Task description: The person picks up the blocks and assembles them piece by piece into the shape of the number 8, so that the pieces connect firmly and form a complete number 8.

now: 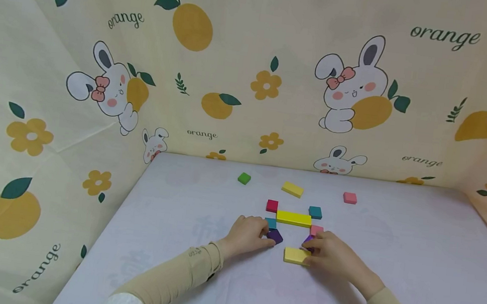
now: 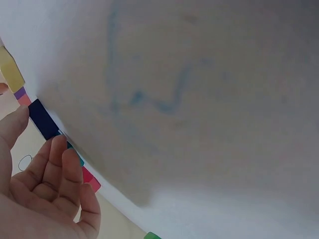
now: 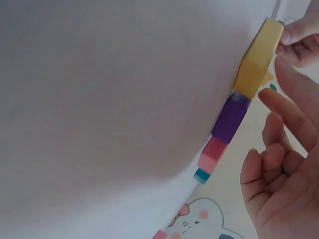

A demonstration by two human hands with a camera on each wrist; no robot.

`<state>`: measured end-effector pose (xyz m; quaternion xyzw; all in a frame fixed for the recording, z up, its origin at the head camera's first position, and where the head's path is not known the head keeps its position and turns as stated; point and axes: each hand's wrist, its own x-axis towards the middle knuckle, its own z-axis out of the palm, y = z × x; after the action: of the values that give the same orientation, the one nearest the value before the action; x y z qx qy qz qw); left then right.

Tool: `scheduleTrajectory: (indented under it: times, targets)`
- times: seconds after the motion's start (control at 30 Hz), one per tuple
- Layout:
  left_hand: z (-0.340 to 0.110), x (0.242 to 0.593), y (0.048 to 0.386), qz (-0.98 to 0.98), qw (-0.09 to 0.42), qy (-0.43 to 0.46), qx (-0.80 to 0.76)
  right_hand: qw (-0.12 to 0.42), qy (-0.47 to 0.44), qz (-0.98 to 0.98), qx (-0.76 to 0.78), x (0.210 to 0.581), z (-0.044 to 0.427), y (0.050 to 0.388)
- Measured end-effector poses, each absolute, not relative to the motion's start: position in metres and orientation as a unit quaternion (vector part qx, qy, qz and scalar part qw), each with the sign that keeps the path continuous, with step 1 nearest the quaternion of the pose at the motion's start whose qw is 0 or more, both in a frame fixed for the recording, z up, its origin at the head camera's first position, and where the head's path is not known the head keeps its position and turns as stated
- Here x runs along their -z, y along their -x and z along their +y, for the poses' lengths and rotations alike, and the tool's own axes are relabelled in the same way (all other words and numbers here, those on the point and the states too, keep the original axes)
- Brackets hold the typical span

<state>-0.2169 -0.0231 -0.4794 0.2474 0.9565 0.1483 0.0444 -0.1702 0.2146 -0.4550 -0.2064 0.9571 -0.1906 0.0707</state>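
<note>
Pinched between thumb and fingers of the left hand (image 1: pixel 248 234) is a dark purple block (image 1: pixel 275 236); the right hand (image 1: pixel 334 254), loosely bent with thumb and forefinger apart, is beside a purple block (image 3: pixel 230 118) and a pale yellow block (image 1: pixel 296 256), contact unclear. Cream cloth (image 1: pixel 292 42) printed with oranges and rabbits hangs behind a whitish table (image 1: pixel 188 201). Beyond the hands, a long bright yellow block (image 1: pixel 293 219) lies crosswise. Farther back, a second pale yellow block (image 1: pixel 293 189) sits between a small green block (image 1: pixel 244 178) and a small pink block (image 1: pixel 350 198).
</note>
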Motion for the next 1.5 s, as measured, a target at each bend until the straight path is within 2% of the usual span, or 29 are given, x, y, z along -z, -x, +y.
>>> scheduleTrajectory:
  times: [0.4, 1.5]
  targets:
    - [-0.021, 0.479, 0.218, 0.958, 0.053, -0.244, -0.138, 0.043, 0.245, 0.954, 0.169, 0.455, 0.205, 0.173]
    - [-0.023, 0.478, 0.215, 0.958, 0.054, -0.249, -0.134, 0.058, 0.222, 0.955, 0.186, 0.457, 0.198, 0.179]
